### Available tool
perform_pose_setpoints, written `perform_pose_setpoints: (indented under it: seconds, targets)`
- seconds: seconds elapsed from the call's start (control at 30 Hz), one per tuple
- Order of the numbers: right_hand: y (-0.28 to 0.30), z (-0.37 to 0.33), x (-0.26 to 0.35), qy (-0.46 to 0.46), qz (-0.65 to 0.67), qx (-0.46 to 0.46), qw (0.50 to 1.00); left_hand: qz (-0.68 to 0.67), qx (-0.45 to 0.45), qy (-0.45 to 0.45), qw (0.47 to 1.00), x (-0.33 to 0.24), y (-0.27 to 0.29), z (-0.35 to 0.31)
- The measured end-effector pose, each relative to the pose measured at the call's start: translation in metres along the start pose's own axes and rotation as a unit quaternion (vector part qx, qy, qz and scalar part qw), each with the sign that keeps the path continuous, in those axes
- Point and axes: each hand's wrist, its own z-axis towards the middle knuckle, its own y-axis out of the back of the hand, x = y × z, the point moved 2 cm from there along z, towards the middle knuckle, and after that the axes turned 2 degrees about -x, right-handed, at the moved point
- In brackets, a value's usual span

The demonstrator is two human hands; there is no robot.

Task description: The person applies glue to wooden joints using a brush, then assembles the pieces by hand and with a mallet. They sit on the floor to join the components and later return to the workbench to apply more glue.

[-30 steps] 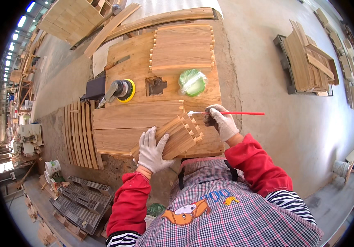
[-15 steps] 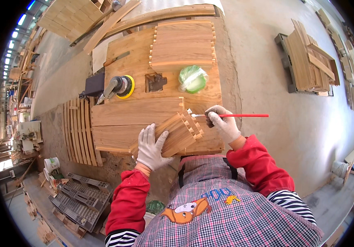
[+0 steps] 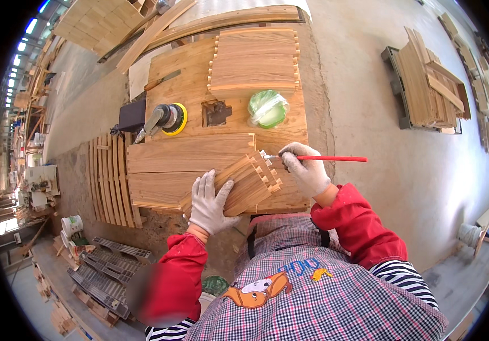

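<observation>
My right hand (image 3: 306, 169), in a pale work glove with darkened fingertips, pinches a thin brush (image 3: 341, 159) with a red handle. Its white-smeared tip is at the notched end of a small stack of wooden boards (image 3: 243, 190) with dovetail ends. Those boards sit slantwise at the near edge of the workbench. Gripping their left part is my gloved left hand (image 3: 210, 204), thumb and fingers apart over the wood. Under and behind the stack lies a wider wooden panel (image 3: 187, 154). A green bowl wrapped in clear plastic (image 3: 268, 109), with whitish contents, stands beyond my right hand.
On the wooden workbench (image 3: 187, 65) are a sander with a yellow rim (image 3: 169, 119), a chisel-like tool (image 3: 162, 80) and another dovetailed panel (image 3: 254, 59). A dark box (image 3: 132, 116) adjoins the left edge. Slatted wood (image 3: 108, 182) lies left; stacked boards (image 3: 429, 85) stand on the right.
My right hand has shifted slightly left and turned, bringing the brush tip closer to the notched ends. The left hand and the boards stay put.
</observation>
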Motion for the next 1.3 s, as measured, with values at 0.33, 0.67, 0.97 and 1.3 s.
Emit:
perform_pose_setpoints:
  seconds: [0.33,0.67,0.97,1.3]
  targets:
    - [0.004,-0.015,0.001,0.036,-0.059,0.004,0.998,-0.004,0.001,0.0,1.0,0.001,0.0,-0.001]
    - [0.006,-0.016,-0.007,-0.001,0.018,-0.005,1.0,-0.005,-0.005,-0.001,1.0,-0.001,0.002,0.002]
    - [0.008,-0.015,-0.021,-0.087,0.21,-0.02,0.974,-0.004,-0.004,-0.005,1.0,-0.001,0.001,0.001]
    - [0.016,-0.013,-0.031,-0.105,0.26,0.003,0.96,0.003,-0.008,-0.004,1.0,-0.001,-0.001,0.0]
